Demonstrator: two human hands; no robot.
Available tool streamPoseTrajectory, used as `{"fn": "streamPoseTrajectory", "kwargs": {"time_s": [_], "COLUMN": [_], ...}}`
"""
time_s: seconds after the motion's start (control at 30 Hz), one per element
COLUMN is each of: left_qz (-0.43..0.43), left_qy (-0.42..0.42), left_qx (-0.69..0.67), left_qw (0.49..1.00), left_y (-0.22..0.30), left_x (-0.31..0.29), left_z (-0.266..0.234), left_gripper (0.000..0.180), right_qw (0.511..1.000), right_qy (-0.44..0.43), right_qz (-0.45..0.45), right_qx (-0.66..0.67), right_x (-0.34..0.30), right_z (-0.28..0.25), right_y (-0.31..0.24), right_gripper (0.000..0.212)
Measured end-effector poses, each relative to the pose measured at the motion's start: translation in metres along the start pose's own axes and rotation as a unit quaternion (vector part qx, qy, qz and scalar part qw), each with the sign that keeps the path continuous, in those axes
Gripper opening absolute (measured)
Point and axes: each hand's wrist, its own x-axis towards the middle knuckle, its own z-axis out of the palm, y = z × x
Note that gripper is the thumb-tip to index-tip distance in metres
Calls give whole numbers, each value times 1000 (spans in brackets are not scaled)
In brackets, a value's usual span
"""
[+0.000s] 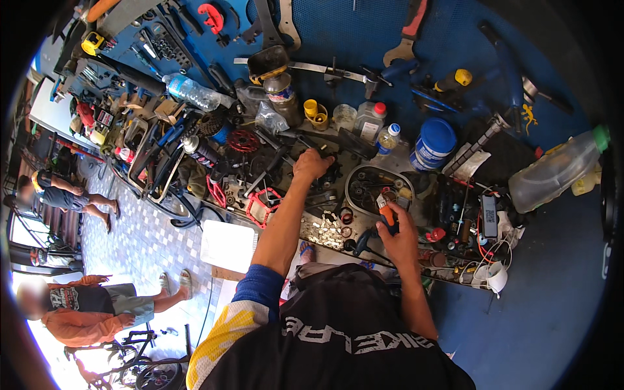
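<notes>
My right hand (402, 235) is closed around a hand tool with an orange-and-black handle (389, 216). Its metal head points away from me, over the near rim of an oval metal tray (351, 189) that holds small parts. The tool's exact kind is hard to make out. Farther left, my left hand (312, 165) reaches into dark, greasy bicycle parts on the workbench, its fingers curled down among them. Whatever they grip is hidden. Below that arm lie a red platform pedal (262, 207) and a spread of shiny chain pieces (323, 233).
Along the back stand a blue-lidded tub (434, 142), a red-capped bottle (372, 122) and a yellow cup (315, 114). Tools hang on the blue wall (364, 39). A large clear bottle (552, 170) is at right. Two people are on the tiled floor (133, 227) at left.
</notes>
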Motion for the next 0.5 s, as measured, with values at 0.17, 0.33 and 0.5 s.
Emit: {"fn": "streamPoseTrajectory", "kwargs": {"time_s": [0.17, 0.33, 0.5], "left_qz": [64, 170, 140], "left_qy": [-55, -81, -123], "left_qx": [-228, -534, -611], "left_qw": [970, 824, 769], "left_y": [-20, -41, -27], "left_x": [-27, -68, -84], "left_z": [-16, -4, 20], "left_gripper": [40, 24, 14], "right_qw": [1000, 1000, 998], "right_qy": [19, -13, -36], "right_qz": [20, 0, -34], "right_qx": [0, 12, 23], "right_x": [-4, 5, 22], "right_z": [-8, -18, -27], "right_y": [1, -5, -25], "right_gripper": [54, 53, 50]}}
